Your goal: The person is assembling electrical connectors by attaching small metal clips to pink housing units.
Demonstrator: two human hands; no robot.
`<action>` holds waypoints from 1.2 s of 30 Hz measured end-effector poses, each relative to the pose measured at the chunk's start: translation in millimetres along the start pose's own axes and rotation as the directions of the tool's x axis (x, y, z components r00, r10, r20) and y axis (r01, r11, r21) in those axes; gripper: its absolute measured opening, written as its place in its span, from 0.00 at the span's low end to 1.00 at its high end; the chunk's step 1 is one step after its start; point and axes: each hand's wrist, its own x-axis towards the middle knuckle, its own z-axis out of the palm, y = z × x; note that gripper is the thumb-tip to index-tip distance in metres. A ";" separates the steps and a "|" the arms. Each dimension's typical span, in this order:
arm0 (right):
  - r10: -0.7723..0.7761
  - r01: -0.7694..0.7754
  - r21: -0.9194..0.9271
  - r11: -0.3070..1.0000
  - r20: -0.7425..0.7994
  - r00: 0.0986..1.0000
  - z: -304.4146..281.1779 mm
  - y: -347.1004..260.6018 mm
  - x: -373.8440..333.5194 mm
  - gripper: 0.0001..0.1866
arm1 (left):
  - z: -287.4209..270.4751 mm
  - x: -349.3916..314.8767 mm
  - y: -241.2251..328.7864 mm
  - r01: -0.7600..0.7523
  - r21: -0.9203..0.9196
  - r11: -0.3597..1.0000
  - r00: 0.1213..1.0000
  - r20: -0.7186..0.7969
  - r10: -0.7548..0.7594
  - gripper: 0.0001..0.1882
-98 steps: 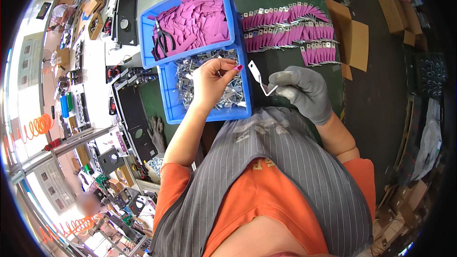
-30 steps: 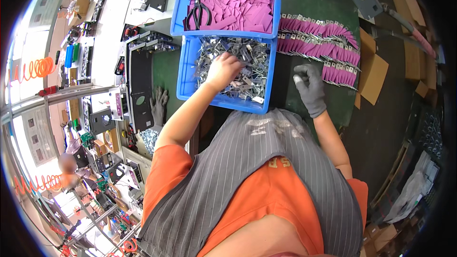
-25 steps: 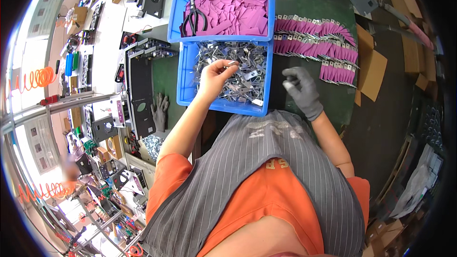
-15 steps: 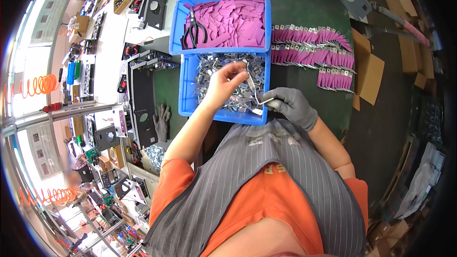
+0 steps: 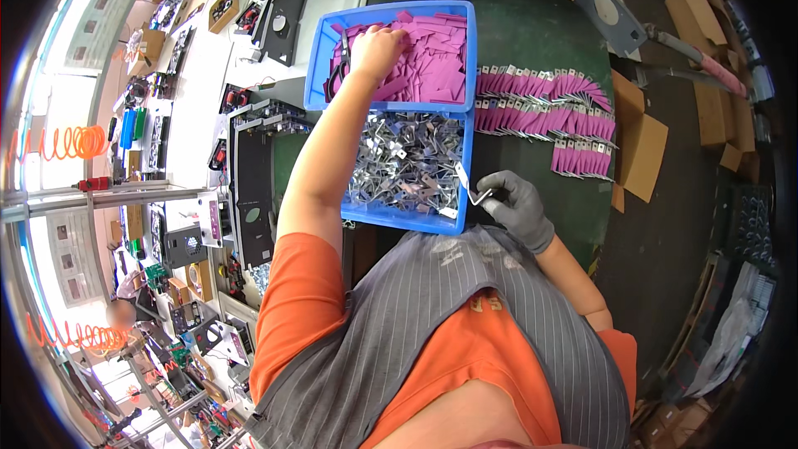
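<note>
- Purple sleeves [image 5: 432, 58] fill the bin's twelve-o'clock compartment; left hand [image 5: 378, 46] reaches in, fingers closing on one.
- Gloved right hand [image 5: 517, 204] pinches a metal bracket [image 5: 465, 183] at three o'clock.
- Next, likely: sleeve meets bracket.

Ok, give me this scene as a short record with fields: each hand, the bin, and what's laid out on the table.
left hand: bare, reaching into the far compartment, on the purple sleeves
right hand: grey glove, pinching a bent metal bracket beside the bin
bin: blue, two compartments; purple sleeves far, loose metal brackets near
pliers: lying in the far compartment, by the left hand
table: green top, rows of sleeved brackets right of the bin
</note>
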 end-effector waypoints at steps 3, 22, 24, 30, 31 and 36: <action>0.014 -0.014 0.001 1.000 -0.014 1.000 -0.2 -6.4 1.0 0.15 | 9.2 4.1 -1.7 -0.016 0.028 0.999 1.000 0.006 0.016 0.11; 0.095 -0.106 0.181 0.978 0.066 0.993 -8.3 15.8 -3.1 0.17 | -38.8 -4.9 10.7 0.334 -0.693 0.639 0.933 0.144 -0.331 0.11; 0.126 -0.138 0.233 0.963 0.067 0.990 -12.3 18.6 -3.4 0.16 | -44.5 -17.8 7.9 0.396 -0.774 0.495 0.907 0.245 -0.342 0.11; 0.192 -0.206 0.277 0.938 0.079 0.978 -11.2 15.7 1.1 0.16 | -45.7 -37.5 -3.5 0.588 -0.794 0.155 0.791 0.525 -0.314 0.11; 0.185 -0.203 0.275 0.940 0.090 0.979 -11.1 15.9 2.3 0.15 | -39.8 -38.8 -7.5 0.589 -0.794 0.153 0.790 0.526 -0.314 0.11; 0.166 -0.185 0.276 0.943 0.092 0.982 -10.5 14.7 3.1 0.15 | -34.0 -43.4 -7.2 0.465 -0.880 -0.095 0.809 0.466 -0.359 0.14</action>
